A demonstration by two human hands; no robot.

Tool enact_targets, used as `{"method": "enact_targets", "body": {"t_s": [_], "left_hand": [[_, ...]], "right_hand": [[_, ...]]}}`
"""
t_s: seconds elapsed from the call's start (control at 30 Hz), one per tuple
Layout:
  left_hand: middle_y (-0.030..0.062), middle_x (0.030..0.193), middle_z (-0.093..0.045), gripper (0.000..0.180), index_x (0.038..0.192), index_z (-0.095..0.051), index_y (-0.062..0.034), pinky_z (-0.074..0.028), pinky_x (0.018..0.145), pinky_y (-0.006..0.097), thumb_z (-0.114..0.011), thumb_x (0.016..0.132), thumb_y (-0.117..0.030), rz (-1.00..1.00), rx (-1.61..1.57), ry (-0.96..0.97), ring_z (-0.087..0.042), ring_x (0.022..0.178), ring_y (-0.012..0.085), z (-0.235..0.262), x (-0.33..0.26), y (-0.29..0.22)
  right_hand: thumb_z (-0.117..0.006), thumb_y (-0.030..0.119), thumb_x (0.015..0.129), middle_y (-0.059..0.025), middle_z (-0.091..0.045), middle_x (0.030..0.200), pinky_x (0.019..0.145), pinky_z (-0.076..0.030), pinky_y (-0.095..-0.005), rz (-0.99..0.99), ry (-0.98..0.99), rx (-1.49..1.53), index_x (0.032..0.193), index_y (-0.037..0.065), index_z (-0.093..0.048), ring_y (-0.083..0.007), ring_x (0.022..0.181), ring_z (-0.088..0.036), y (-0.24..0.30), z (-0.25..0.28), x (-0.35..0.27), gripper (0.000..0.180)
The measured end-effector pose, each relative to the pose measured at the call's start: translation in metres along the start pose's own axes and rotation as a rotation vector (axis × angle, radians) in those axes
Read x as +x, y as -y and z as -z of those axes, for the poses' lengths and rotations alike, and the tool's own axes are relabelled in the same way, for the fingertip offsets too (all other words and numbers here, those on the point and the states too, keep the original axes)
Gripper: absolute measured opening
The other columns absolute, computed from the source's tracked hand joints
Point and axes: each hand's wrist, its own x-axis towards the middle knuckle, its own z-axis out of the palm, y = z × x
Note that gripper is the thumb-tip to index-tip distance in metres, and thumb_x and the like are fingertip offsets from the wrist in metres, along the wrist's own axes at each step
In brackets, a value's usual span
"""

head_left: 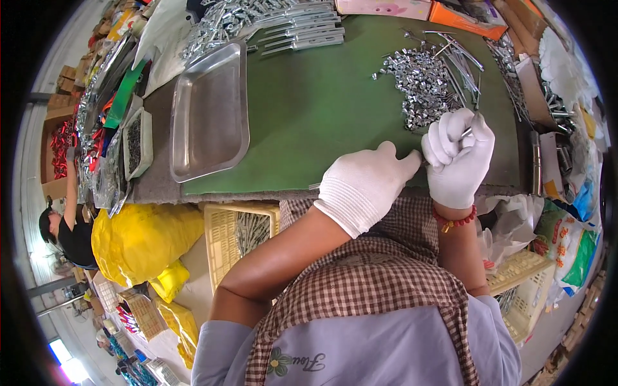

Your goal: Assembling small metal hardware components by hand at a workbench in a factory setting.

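Both my hands wear white knit gloves and meet at the near edge of a green mat (322, 103). My right hand (458, 157) is closed around a thin metal rod whose tip (466, 132) pokes out near the thumb. My left hand (367, 183) reaches across, its fingertips pressed against the right hand; what they pinch is hidden. Just beyond my right hand lies a heap of small shiny metal clips (421, 80), with several long thin metal rods (460, 61) beside it.
An empty steel tray (209, 109) lies at the mat's left. Assembled metal parts (290, 29) are stacked at the far edge. A pale plastic crate (241, 235) and a yellow bag (145, 241) sit below the table. Another person (64, 228) works at far left. Boxes and bags crowd the right side.
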Motion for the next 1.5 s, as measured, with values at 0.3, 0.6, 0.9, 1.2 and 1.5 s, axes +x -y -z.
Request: {"method": "enact_targets", "body": {"t_s": [0.3,0.6,0.9,1.2,1.5], "left_hand": [[0.0101,0.080,-0.059,0.010,0.090,-0.061,-0.0083,-0.056,0.057,0.038,-0.061,0.088,-0.018,-0.021,0.086,0.010,-0.068,0.068,0.0265,0.010,0.008,-0.010],[0.0079,0.079,-0.057,0.017,0.090,-0.059,-0.0116,-0.050,0.057,0.040,-0.068,0.088,-0.026,0.106,0.037,-0.150,-0.062,0.065,0.0263,0.017,-0.046,0.011],[0.0117,0.102,-0.066,0.028,0.104,-0.069,-0.0080,-0.050,0.086,0.043,-0.073,0.083,-0.025,0.661,0.184,-0.025,-0.063,0.097,0.0331,0.056,-0.188,0.058],[0.0133,0.106,-0.067,0.022,0.109,-0.063,-0.0084,-0.052,0.087,0.046,-0.056,0.095,-0.024,0.135,0.340,-0.290,-0.065,0.101,0.0339,0.055,0.067,0.131],[0.0134,0.103,-0.066,0.027,0.108,-0.066,-0.0104,-0.053,0.086,0.047,-0.064,0.092,-0.033,0.256,0.375,-0.060,-0.065,0.101,0.0348,0.037,0.103,0.152]], "right_hand": [[-0.039,0.036,0.104,0.0006,-0.034,0.057,0.048,-0.020,-0.0286,0.257,0.002,-0.288,0.064,0.005,-0.043,-0.0105,0.049,-0.029,-0.018,0.003,-0.012,0.051],[-0.046,0.036,0.103,0.0007,-0.033,0.062,0.048,-0.023,-0.0294,0.170,0.020,-0.059,0.073,0.006,-0.046,-0.0107,0.050,-0.029,-0.008,0.019,-0.008,0.042],[-0.049,0.020,0.098,0.0007,-0.039,0.067,0.052,-0.028,-0.0255,0.126,0.000,-0.175,0.086,0.004,-0.053,-0.0087,0.056,-0.034,-0.011,0.020,-0.014,0.020],[-0.045,0.010,0.097,-0.0031,-0.057,0.091,0.079,-0.043,-0.0265,0.088,0.062,-0.649,0.106,-0.003,-0.063,-0.0106,0.082,-0.052,-0.008,0.012,-0.021,0.024],[-0.045,0.007,0.096,-0.0039,-0.058,0.090,0.081,-0.043,-0.0267,0.105,0.080,-0.643,0.106,-0.003,-0.063,-0.0118,0.084,-0.053,-0.003,0.016,-0.027,0.023]]}}
